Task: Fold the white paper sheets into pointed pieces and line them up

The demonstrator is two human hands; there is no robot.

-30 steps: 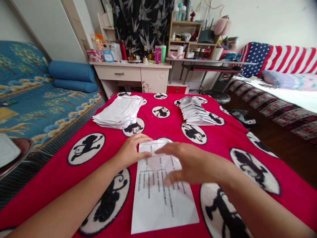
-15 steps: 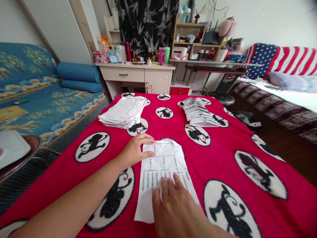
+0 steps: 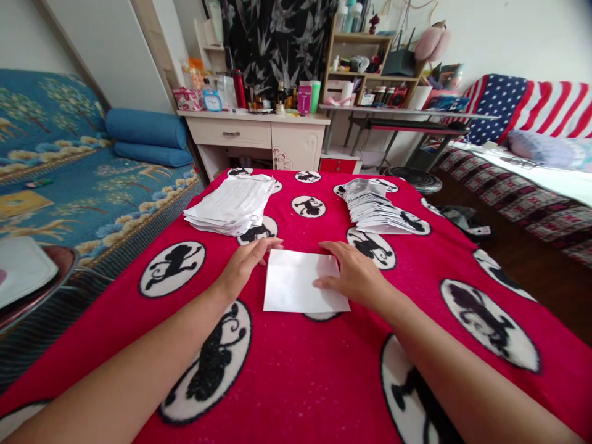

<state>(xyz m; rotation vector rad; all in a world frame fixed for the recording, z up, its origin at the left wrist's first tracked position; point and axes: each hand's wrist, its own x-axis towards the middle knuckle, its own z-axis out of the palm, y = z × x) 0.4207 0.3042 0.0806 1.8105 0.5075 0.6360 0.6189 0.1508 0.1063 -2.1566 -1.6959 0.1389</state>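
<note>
Between bare left hand (image 3: 244, 264) and bare right hand (image 3: 355, 269) lies rectangular white paper (image 3: 296, 283); right thumb overlaps its side, grasp indeterminable; left fingers extended, unclenched.

White paper (image 3: 293, 283) — partly hidden by the right hand (image 3: 358, 271); sofa (image 3: 87, 188) — cut off at left.

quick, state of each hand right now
Left hand: open, by the white paper; contact unclear.
Right hand: open, thumb over the white paper's right part.
</note>
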